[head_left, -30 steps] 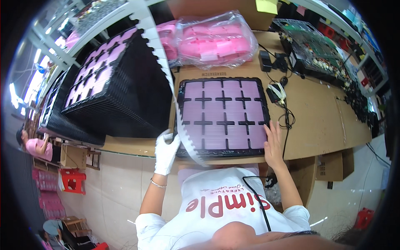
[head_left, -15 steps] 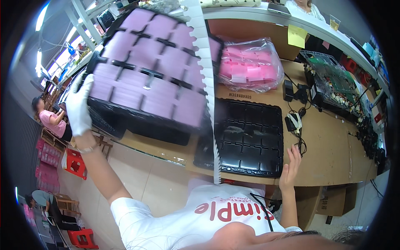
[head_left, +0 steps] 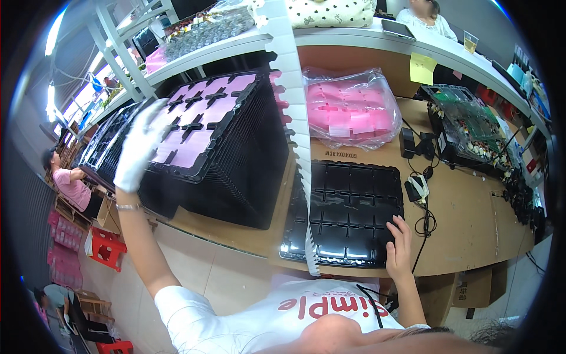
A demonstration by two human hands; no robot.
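Note:
At the left stands a tall stack of black plastic trays [head_left: 247, 159], its top one showing pink-lilac pads [head_left: 191, 147] in a grid of compartments. My left hand [head_left: 137, 156], in a white glove, is over the stack's left edge. It is blurred, but its fingers look stretched out and I see nothing held in them. In front of me a single black tray [head_left: 354, 206] lies flat with its compartments bare. My bare right hand [head_left: 401, 248] is at this tray's right edge, fingers extended and apart.
A clear bag of pink pads [head_left: 351, 109] lies behind the black tray. Cables with adapters [head_left: 417, 187] and a crate of circuit boards [head_left: 471, 130] are at the right. A white toothed post [head_left: 298, 130] crosses the middle. Other people sit at the far left and behind the shelf [head_left: 348, 38].
The pink-padded tray that my left hand held raised and tilted now lies on top of the stack. My right hand has come to the black tray's edge.

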